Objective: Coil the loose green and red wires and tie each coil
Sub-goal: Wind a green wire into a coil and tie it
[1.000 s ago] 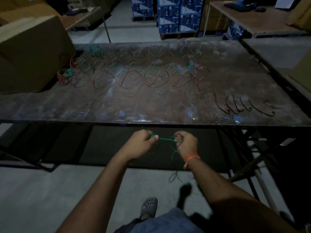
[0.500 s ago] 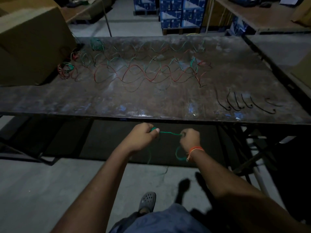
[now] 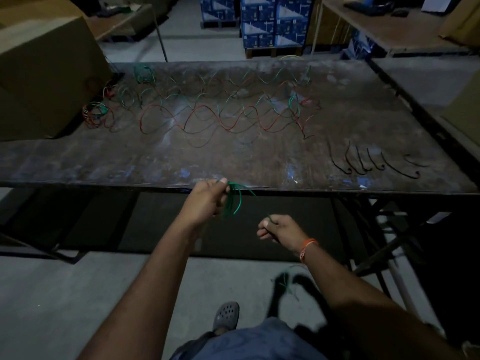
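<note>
table [image 3: 78, 162]: dark, scuffed metal; loose wires [image 3: 207, 113] sprawled mid-frame
room: dim warehouse, blue boxes [image 3: 270, 22] top centre
left hand [image 3: 207, 201]: grips green coil [image 3: 233, 201]
right hand [image 3: 280, 229]: pinches wire end [image 3: 271, 219]; the rest is blurry

Both forearms are bare, with no sleeves in view. An orange thread band [image 3: 306, 249] circles the right wrist, just behind the right hand [image 3: 279, 229]; the left hand [image 3: 206, 201] wears nothing. Below are blue shorts [image 3: 249, 341] and a grey perforated clog [image 3: 226, 315].
</note>
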The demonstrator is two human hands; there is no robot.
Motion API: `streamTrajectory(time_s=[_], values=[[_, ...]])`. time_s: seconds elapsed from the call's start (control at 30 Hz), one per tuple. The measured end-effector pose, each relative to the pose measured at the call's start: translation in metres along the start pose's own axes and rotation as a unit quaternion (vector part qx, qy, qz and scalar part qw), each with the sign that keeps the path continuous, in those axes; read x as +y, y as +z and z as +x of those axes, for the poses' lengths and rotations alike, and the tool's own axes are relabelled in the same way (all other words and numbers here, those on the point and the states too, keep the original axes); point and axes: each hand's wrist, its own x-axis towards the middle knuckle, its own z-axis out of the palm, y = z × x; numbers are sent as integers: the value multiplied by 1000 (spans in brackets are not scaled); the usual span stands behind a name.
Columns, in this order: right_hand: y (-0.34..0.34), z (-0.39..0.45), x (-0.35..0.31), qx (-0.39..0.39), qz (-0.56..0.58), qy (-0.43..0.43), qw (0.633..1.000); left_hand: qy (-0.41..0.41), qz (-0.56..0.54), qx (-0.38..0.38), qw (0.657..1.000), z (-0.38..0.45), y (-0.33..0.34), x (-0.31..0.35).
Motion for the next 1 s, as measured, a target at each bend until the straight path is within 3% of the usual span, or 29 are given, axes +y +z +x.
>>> streamTrajectory(time_s=[0.07, 0.13, 0.23, 0.37, 0.47, 0.57, 0.7, 0.83, 0.9, 1.0], values=[[3, -1, 5, 32, 29, -33, 999, -44, -138, -19, 989, 4, -6, 1], [1, 0, 6, 52, 45, -50, 996, -88, -264, -32, 960, 7, -9, 0], [-4, 0, 7, 76, 57, -69, 993, -92, -399, -71, 909, 8, -16, -3], [-13, -6, 2, 95, 40, -107, 989, -66, -519, -126, 843, 12, -33, -17], [-16, -13, -2, 164, -22, -144, 976, -57, -536, -114, 834, 16, -43, -23], [-20, -17, -12, 208, -130, -187, 951, -59, -520, -115, 845, 14, -38, -22], [-13, -22, -43, 35, -260, -235, 936, -40, -415, -32, 908, 12, -16, -14], [-2, -35, -77, 3, -207, -300, 931, 57, -185, 65, 979, 15, -4, -18], [-1, -42, -91, -4, -178, -316, 932, 82, -68, 82, 991, 14, -3, -22], [-2, -46, -105, -16, -141, -321, 936, 111, 17, 65, 992, 10, 1, -26]])
